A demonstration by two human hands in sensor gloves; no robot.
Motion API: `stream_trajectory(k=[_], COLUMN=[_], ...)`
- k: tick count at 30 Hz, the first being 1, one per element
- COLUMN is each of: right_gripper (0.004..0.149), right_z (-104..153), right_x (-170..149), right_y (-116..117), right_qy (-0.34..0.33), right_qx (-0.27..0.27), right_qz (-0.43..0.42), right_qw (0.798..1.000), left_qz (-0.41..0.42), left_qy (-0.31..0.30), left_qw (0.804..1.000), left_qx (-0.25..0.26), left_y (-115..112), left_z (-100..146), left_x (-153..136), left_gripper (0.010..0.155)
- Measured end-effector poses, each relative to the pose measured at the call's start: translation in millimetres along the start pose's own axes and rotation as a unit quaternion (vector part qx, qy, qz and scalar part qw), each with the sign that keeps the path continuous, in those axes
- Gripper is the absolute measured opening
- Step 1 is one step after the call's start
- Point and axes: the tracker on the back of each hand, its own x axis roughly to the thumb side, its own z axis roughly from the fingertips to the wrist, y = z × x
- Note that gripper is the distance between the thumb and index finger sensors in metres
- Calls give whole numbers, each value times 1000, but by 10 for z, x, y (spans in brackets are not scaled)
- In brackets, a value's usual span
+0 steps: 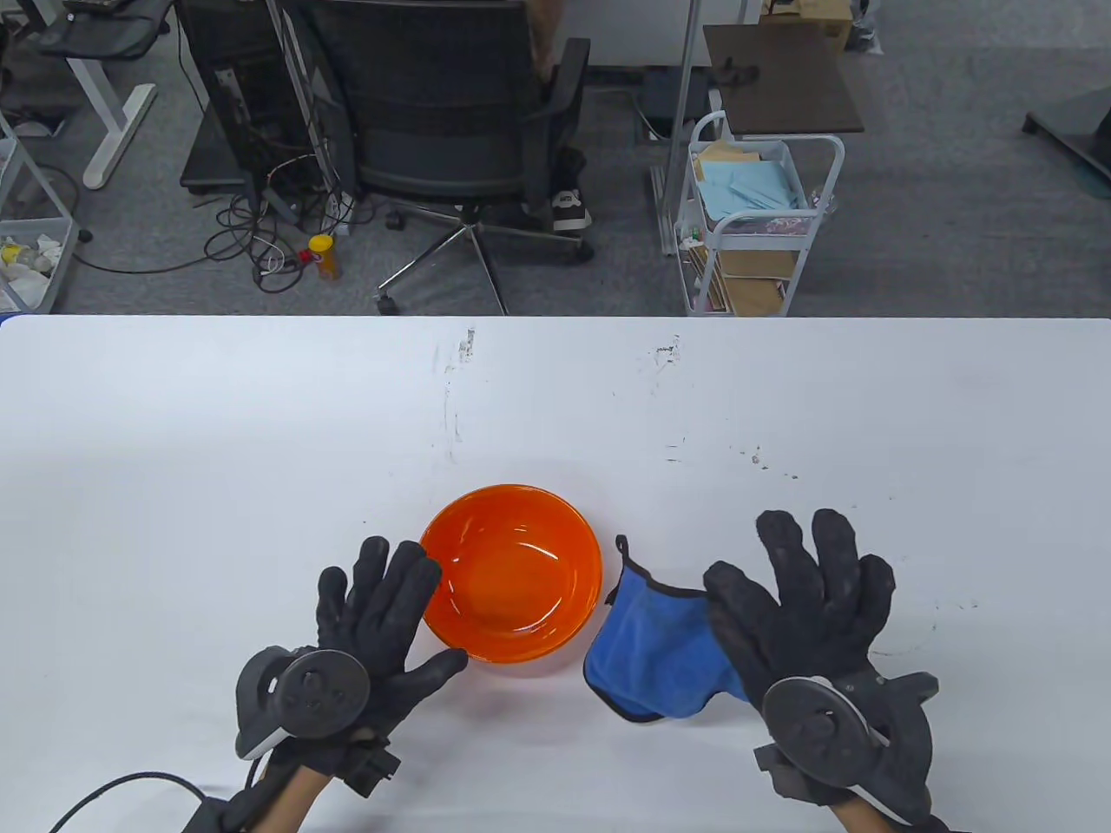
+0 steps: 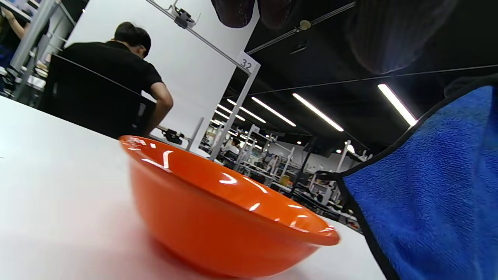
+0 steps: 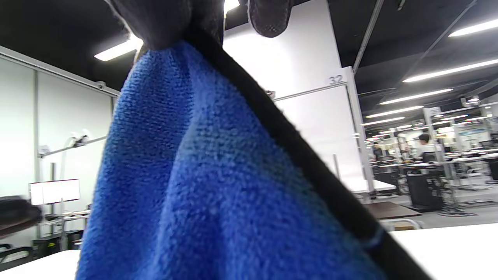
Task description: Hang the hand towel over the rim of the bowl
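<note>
An orange bowl (image 1: pixel 512 573) stands upright on the white table (image 1: pixel 260 451), near the front middle. It also shows in the left wrist view (image 2: pixel 218 217). A blue hand towel (image 1: pixel 651 651) with black trim sits just right of the bowl, bunched and raised, apart from the rim. My right hand (image 1: pixel 764 590) is over the towel's right part. In the right wrist view its fingers (image 3: pixel 163 23) pinch the towel (image 3: pixel 202 186), which hangs down from them. My left hand (image 1: pixel 408 607) is open with fingers spread beside the bowl's left rim. The towel's edge rises at the right of the left wrist view (image 2: pixel 428 202).
The table's far edge runs across the middle of the table view. Beyond it stand an office chair (image 1: pixel 451 113) and a white cart (image 1: pixel 755 226). A black cable (image 1: pixel 121 790) trails from my left wrist at the front left.
</note>
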Motion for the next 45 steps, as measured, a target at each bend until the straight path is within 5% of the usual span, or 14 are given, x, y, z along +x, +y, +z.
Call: stream_trajectory(k=[13, 19, 25, 36, 41, 45], right_gripper=[40, 40, 41, 42, 42, 41], right_z=[140, 203, 264, 400, 444, 384], right_x=[319, 263, 52, 198, 383, 414], right_y=[-113, -114, -41, 418, 660, 879], right_qy=[-72, -69, -50, -49, -56, -51], right_qx=[3, -9, 18, 69, 111, 127], right_qz=[-72, -51, -39, -174, -214, -167], right_qw=[995, 996, 998, 981, 969, 976], left_qz=[19, 66, 106, 134, 86, 44], left_qy=[-67, -74, -70, -70, -31, 8], left_qw=[985, 988, 985, 988, 995, 998], left_qx=[-157, -119, -114, -37, -46, -53], left_y=[-297, -381, -114, 867, 1019, 971], left_z=[-319, -322, -149, 358, 600, 577], left_x=[337, 307, 171, 88, 41, -57], left_gripper=[89, 41, 40, 40, 38, 37])
